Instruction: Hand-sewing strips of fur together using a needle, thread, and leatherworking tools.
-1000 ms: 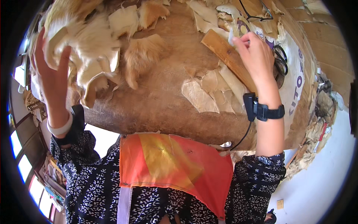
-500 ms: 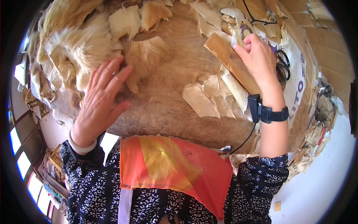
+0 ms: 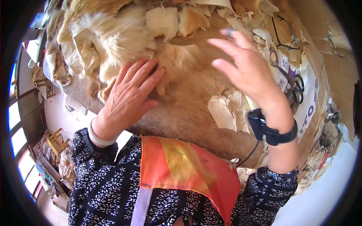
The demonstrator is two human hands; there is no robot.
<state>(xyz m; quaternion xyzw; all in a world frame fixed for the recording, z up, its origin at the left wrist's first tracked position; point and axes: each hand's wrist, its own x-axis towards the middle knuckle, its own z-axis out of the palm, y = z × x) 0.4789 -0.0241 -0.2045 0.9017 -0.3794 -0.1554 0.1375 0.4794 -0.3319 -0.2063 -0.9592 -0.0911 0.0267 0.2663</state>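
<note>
One tan fur piece lay on the brown tabletop between the fingers of the left hand and those of the right hand, nearer the left. Left fingers: palm down, nearly straight, slightly parted, tips at the fur's edge; whether they pressed on it could not be told. Right fingers were raised and spread wide, thumb apart, nothing seen between them; a grey band circled one. Long pale fur lay just beyond the left fingers; pale hide scraps bodyward of the right. To the right of the right fingers: dark-handled scissors and a white sheet printed with large dark letters, purple shapes and smaller characters.
</note>
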